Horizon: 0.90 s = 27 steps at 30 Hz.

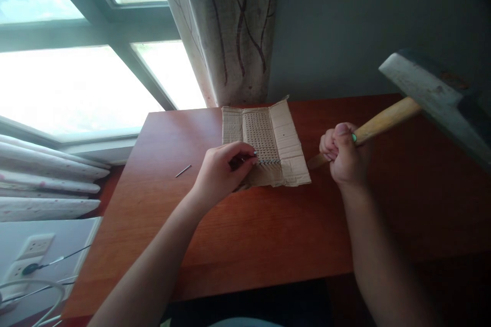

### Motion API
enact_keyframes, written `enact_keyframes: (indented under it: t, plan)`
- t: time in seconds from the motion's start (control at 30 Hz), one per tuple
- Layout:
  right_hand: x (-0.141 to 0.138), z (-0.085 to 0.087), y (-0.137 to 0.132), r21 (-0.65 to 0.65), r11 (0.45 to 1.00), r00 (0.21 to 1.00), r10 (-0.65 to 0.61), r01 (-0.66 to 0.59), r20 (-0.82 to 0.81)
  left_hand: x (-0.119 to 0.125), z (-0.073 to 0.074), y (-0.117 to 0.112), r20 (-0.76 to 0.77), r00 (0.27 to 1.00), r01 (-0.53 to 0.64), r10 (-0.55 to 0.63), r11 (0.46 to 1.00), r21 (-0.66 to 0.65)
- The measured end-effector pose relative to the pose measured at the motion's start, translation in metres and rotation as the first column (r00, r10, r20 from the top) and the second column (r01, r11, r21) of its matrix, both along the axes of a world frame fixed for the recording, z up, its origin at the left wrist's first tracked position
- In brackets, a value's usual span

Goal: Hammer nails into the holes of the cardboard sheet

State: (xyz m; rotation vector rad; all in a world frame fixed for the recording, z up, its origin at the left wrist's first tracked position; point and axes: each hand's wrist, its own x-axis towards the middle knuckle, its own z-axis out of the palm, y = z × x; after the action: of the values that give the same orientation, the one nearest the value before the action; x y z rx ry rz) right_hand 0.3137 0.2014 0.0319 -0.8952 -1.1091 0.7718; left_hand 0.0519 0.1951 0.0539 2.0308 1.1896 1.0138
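My right hand (343, 153) is wrapped round the wooden handle of a hammer (391, 118), its metal head raised at the upper right. A flattened piece of cardboard (289, 135) lies on the table, with a panel of many small holes (263, 133) in its middle. Over the panel's near left edge, my left hand (226, 166) pinches a nail (254, 153); only its small shiny head shows between thumb and forefinger. Along the panel's near edge runs a row of small dark nails (269, 162). One loose nail (183, 170) lies on the wood left of my left hand.
The reddish wooden table (245, 245) stands against a grey wall, with a patterned curtain (245, 25) behind it. Windows (72, 92) fill the left side. Wall sockets (36, 246) with plugged-in cables are at lower left.
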Motion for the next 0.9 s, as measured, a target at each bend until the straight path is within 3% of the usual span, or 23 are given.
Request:
enact_keyframes:
  t: [0.9]
  plan:
    - [-0.0020,0.0024,-0.0016,0.021,1.000,1.000,0.023,-0.023,-0.016,0.0011,-0.0033,-0.0012,0.006,1.000,-0.011,0.011,0.999,0.031]
